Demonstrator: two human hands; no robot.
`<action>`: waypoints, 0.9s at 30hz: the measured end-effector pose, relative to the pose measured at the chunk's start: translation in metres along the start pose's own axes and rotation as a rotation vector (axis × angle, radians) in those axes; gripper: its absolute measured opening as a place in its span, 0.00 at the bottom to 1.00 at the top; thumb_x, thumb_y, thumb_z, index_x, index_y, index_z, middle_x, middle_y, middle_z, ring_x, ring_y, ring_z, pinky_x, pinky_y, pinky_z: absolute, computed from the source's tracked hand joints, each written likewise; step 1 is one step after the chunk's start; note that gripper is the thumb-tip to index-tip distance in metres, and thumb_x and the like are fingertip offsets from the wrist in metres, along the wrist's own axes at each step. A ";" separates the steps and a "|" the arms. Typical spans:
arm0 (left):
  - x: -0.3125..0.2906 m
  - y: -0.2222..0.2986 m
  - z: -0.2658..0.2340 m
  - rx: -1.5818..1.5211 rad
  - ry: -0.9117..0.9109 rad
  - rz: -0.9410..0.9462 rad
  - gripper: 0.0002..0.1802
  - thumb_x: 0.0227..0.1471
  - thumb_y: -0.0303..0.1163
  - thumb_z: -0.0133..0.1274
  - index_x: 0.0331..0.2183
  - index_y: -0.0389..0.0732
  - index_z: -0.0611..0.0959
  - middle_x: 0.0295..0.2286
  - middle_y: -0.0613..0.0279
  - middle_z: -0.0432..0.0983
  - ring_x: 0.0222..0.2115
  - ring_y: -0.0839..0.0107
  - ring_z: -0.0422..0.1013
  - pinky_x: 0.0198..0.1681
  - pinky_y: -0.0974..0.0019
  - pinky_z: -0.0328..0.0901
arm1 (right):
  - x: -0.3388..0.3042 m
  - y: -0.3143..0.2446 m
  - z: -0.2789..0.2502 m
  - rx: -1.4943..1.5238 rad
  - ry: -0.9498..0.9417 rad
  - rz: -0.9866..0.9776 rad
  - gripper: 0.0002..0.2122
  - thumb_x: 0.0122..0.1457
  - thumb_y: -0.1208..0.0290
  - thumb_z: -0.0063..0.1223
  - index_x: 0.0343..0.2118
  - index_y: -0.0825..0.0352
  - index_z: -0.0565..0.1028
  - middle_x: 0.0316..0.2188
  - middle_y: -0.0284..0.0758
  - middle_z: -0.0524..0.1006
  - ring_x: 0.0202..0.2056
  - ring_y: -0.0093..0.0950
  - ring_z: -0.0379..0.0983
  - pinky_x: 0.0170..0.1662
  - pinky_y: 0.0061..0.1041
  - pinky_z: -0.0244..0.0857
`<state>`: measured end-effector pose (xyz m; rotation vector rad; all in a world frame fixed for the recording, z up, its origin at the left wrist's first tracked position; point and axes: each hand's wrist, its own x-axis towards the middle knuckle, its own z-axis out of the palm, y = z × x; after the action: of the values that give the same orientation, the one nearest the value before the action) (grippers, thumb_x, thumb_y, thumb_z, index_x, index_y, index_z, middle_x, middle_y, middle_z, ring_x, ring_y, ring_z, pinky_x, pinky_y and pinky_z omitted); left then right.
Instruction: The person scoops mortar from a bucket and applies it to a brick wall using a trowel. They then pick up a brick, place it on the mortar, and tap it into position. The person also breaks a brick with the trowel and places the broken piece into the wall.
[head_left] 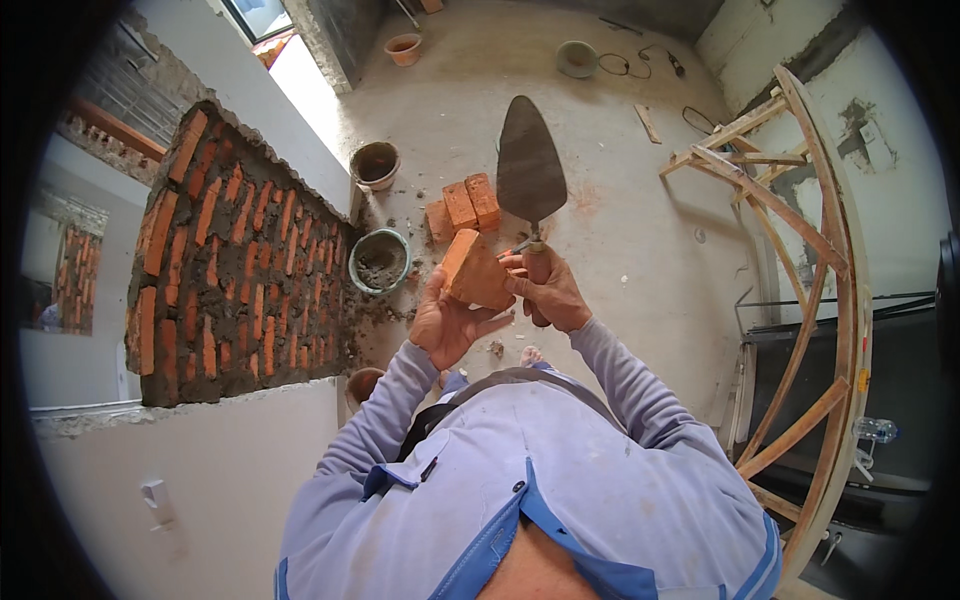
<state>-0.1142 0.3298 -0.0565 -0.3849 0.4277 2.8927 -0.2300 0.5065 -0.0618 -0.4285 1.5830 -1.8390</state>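
My left hand (447, 322) cups an orange brick piece (474, 270) from below, holding it up in front of my chest. My right hand (549, 290) grips the handle of a mason's trowel (529, 170), and its fingers also touch the brick's right side. The trowel's dark pointed blade points up and away from me, above the brick. To my left stands a partly built brick wall (235, 260) with wet grey mortar in its joints.
A bucket of mortar (379, 261) sits on the concrete floor by the wall's end, with another bucket (376, 163) beyond it. Loose bricks (463, 206) lie on the floor ahead. A curved wooden frame (812, 300) stands at the right. More pails (577, 58) and cables lie farther off.
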 end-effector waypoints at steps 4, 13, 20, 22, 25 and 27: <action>0.018 0.001 -0.017 0.154 0.203 0.170 0.35 0.57 0.46 0.55 0.58 0.41 0.63 0.54 0.49 0.64 0.55 0.53 0.66 0.54 0.46 0.70 | -0.008 -0.008 -0.005 -0.559 0.244 -0.327 0.15 0.56 0.69 0.61 0.43 0.66 0.70 0.34 0.41 0.80 0.28 0.31 0.78 0.23 0.28 0.68; 0.047 0.025 -0.069 0.156 0.403 0.267 0.29 0.49 0.39 0.65 0.48 0.42 0.71 0.43 0.57 0.69 0.44 0.63 0.71 0.49 0.54 0.74 | -0.032 -0.010 0.029 -0.984 0.225 -0.466 0.14 0.55 0.71 0.59 0.40 0.66 0.66 0.19 0.44 0.72 0.20 0.45 0.71 0.25 0.40 0.64; 0.054 0.030 -0.062 0.398 0.474 0.266 0.29 0.45 0.44 0.66 0.46 0.43 0.73 0.41 0.59 0.68 0.38 0.66 0.70 0.42 0.62 0.71 | -0.021 -0.003 0.027 -1.047 0.236 -0.330 0.13 0.55 0.73 0.58 0.38 0.67 0.65 0.21 0.47 0.73 0.22 0.46 0.73 0.27 0.40 0.65; 0.060 0.028 -0.063 0.360 0.466 0.289 0.29 0.45 0.43 0.66 0.46 0.43 0.73 0.42 0.59 0.68 0.39 0.65 0.70 0.43 0.61 0.71 | -0.017 -0.008 0.026 -1.067 0.245 -0.308 0.12 0.55 0.75 0.58 0.37 0.67 0.65 0.19 0.46 0.72 0.21 0.44 0.72 0.26 0.38 0.65; 0.062 0.028 -0.058 0.356 0.506 0.279 0.29 0.45 0.43 0.66 0.46 0.43 0.73 0.42 0.58 0.67 0.41 0.65 0.69 0.45 0.59 0.71 | -0.021 -0.045 0.049 -0.754 0.339 -0.385 0.11 0.55 0.77 0.56 0.37 0.67 0.66 0.19 0.46 0.72 0.22 0.45 0.73 0.25 0.37 0.65; 0.063 0.028 -0.058 0.366 0.518 0.259 0.30 0.46 0.43 0.65 0.47 0.42 0.73 0.43 0.58 0.67 0.42 0.64 0.69 0.46 0.58 0.71 | -0.028 -0.038 0.050 -0.727 0.401 -0.348 0.10 0.55 0.77 0.55 0.37 0.67 0.65 0.19 0.48 0.72 0.24 0.49 0.73 0.26 0.40 0.65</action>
<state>-0.1673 0.2950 -0.1211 -1.0838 1.1397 2.8277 -0.1884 0.4897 -0.0097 -0.7191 2.5970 -1.5919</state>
